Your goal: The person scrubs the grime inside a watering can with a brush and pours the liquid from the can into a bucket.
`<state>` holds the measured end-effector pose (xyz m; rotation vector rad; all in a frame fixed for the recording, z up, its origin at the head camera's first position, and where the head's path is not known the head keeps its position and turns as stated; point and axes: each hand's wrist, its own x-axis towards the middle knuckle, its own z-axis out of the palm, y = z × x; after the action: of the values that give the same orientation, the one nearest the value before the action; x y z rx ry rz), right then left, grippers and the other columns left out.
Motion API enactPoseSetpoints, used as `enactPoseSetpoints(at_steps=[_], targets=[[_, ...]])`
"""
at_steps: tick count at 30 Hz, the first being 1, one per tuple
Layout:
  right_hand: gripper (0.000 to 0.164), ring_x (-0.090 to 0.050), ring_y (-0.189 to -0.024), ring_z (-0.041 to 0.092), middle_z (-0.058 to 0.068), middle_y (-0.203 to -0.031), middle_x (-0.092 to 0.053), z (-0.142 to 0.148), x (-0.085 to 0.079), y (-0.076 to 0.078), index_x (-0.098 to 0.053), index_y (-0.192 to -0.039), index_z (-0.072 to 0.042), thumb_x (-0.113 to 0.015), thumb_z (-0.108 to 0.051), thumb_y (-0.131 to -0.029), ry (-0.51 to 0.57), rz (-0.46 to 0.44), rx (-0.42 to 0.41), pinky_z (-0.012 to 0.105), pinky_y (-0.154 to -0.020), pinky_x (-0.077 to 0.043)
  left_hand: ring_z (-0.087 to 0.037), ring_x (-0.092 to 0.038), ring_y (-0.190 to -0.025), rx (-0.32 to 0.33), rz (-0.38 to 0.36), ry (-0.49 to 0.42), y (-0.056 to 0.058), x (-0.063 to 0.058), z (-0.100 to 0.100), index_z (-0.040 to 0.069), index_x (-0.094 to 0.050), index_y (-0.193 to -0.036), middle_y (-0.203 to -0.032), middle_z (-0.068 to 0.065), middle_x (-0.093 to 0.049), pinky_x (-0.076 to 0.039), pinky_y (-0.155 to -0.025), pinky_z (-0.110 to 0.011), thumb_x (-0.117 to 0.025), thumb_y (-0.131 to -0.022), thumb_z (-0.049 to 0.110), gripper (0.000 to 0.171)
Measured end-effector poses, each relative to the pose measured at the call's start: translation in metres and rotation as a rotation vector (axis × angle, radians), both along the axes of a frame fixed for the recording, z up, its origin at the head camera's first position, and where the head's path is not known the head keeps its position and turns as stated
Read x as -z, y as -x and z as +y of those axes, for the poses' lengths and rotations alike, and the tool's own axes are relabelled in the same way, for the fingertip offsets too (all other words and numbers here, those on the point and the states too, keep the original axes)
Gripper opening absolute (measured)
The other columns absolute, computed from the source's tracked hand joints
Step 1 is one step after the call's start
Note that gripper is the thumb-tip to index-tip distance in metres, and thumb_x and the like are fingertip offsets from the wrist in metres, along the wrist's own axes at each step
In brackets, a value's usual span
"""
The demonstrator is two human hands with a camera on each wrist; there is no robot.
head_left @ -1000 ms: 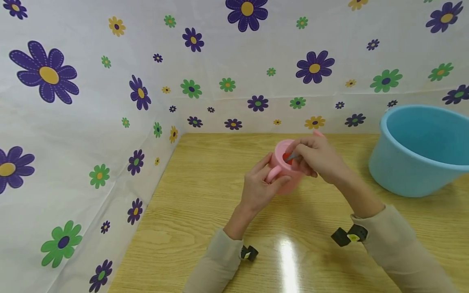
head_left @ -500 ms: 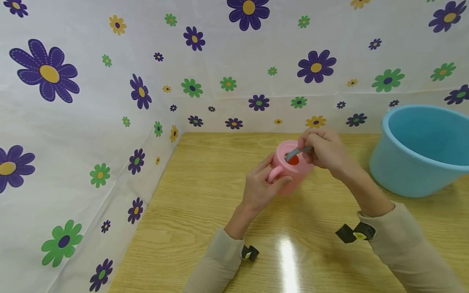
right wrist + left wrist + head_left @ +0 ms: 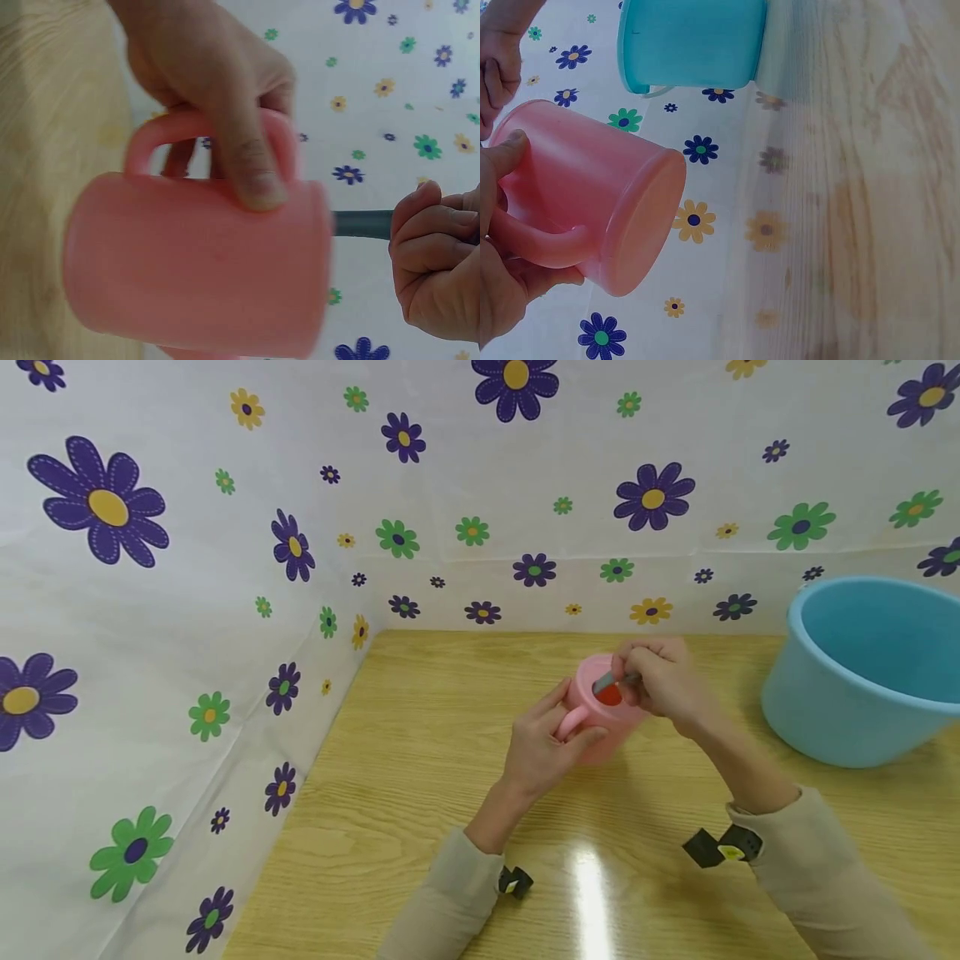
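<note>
A small pink watering can (image 3: 619, 725) is held tilted above the table, its round top toward the right hand. My left hand (image 3: 542, 745) grips it by the side handle (image 3: 176, 129), with the thumb against the body in the right wrist view. In my right hand (image 3: 662, 683) is the grey handle (image 3: 364, 223) of a tool that reaches into the can's top opening. The tool's other end is hidden inside. Something red (image 3: 612, 696) shows within the opening; I cannot tell what it is.
A large light-blue bucket (image 3: 832, 710) stands on the wooden table (image 3: 420, 760) at the right. A white sheet with printed flowers (image 3: 450, 460) hangs behind and along the left side. Each wrist carries a small black camera.
The right hand drew the grey handle partly out and up to the right, then lowered it slightly back into the can. The left hand keeps its grip on the can.
</note>
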<state>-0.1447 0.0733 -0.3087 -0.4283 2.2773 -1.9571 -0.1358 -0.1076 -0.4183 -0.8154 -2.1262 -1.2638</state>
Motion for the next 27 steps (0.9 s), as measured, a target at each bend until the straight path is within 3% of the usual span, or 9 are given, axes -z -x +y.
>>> enactPoseSetpoints(at_steps=[4, 8, 12, 15, 19, 22, 25, 27], targets=[[0.026, -0.03, -0.04, 0.012, 0.002, -0.056, -0.049, 0.006, -0.002, -0.002, -0.053, -0.074, 0.003, -0.036, 0.0, -0.093, 0.043, 0.0, -0.005, 0.023, -0.036, -0.022, -0.032, -0.066, -0.114, 0.002, 0.006, 0.006, 0.0, 0.0, 0.0, -0.007, -0.073, -0.103, -0.13, -0.028, -0.06, -0.053, -0.089, -0.026, -0.088, -0.073, 0.015, 0.04], [0.024, -0.03, -0.041, 0.011, 0.002, -0.056, -0.049, 0.002, 0.005, -0.002, -0.054, -0.075, 0.006, -0.037, 0.001, -0.092, 0.025, -0.014, -0.016, 0.022, -0.038, -0.024, -0.029, -0.071, -0.101, 0.004, 0.067, 0.035, 0.001, -0.001, 0.002, -0.003, -0.073, -0.085, -0.124, -0.03, -0.063, -0.055, -0.082, -0.02, -0.088, -0.074, 0.015, 0.026], [0.023, -0.03, -0.041, 0.009, 0.002, -0.056, -0.049, -0.002, 0.014, -0.001, -0.053, -0.075, 0.008, -0.038, 0.003, -0.092, 0.051, -0.016, -0.024, 0.02, -0.039, -0.024, -0.027, -0.072, -0.091, -0.01, 0.087, 0.062, 0.001, 0.001, 0.0, -0.002, -0.072, -0.083, -0.124, -0.03, -0.063, -0.055, -0.076, -0.017, -0.088, -0.073, 0.016, 0.026], [0.027, -0.029, -0.041, 0.01, 0.002, -0.056, -0.05, 0.001, 0.016, -0.004, -0.055, -0.074, 0.002, -0.036, 0.002, -0.094, 0.142, -0.032, -0.002, 0.022, -0.038, -0.019, -0.03, -0.071, -0.1, -0.023, 0.068, 0.069, 0.0, 0.003, -0.002, -0.004, -0.074, -0.098, -0.127, -0.029, -0.061, -0.055, -0.082, -0.02, -0.088, -0.073, 0.016, 0.035], [0.036, -0.03, -0.038, 0.013, 0.001, -0.056, -0.051, 0.01, 0.017, -0.011, -0.059, -0.07, -0.006, -0.033, 0.004, -0.094, 0.307, -0.024, 0.043, 0.03, -0.038, -0.013, -0.032, -0.067, -0.112, -0.026, 0.06, 0.067, -0.001, 0.005, -0.001, -0.006, -0.074, -0.101, -0.129, -0.028, -0.061, -0.053, -0.091, -0.025, -0.088, -0.074, 0.017, 0.039], [0.039, -0.029, -0.036, 0.013, 0.001, -0.053, -0.051, 0.01, 0.021, -0.017, -0.059, -0.069, -0.005, -0.031, 0.006, -0.093, 0.349, 0.014, 0.066, 0.031, -0.037, -0.012, -0.032, -0.067, -0.111, -0.032, 0.089, 0.071, -0.002, 0.005, 0.003, -0.006, -0.074, -0.103, -0.128, -0.029, -0.061, -0.052, -0.091, -0.025, -0.089, -0.073, 0.017, 0.041], [0.036, -0.028, -0.036, 0.011, 0.0, -0.054, -0.051, 0.007, 0.028, -0.025, -0.058, -0.07, -0.002, -0.032, 0.007, -0.093, 0.314, 0.049, 0.101, 0.028, -0.035, -0.015, -0.03, -0.07, -0.104, -0.055, 0.149, 0.102, -0.005, 0.005, 0.007, -0.001, -0.072, -0.081, -0.127, -0.029, -0.062, -0.054, -0.084, -0.019, -0.09, -0.071, 0.018, 0.028], [0.035, -0.029, -0.037, 0.009, 0.0, -0.055, -0.051, 0.007, 0.033, -0.031, -0.059, -0.071, -0.003, -0.034, 0.008, -0.093, 0.308, 0.045, 0.122, 0.026, -0.035, -0.016, -0.03, -0.071, -0.101, -0.074, 0.18, 0.118, -0.006, 0.005, 0.009, 0.005, -0.061, -0.066, -0.126, -0.03, -0.062, -0.055, -0.078, -0.017, -0.091, -0.07, 0.02, 0.034]])
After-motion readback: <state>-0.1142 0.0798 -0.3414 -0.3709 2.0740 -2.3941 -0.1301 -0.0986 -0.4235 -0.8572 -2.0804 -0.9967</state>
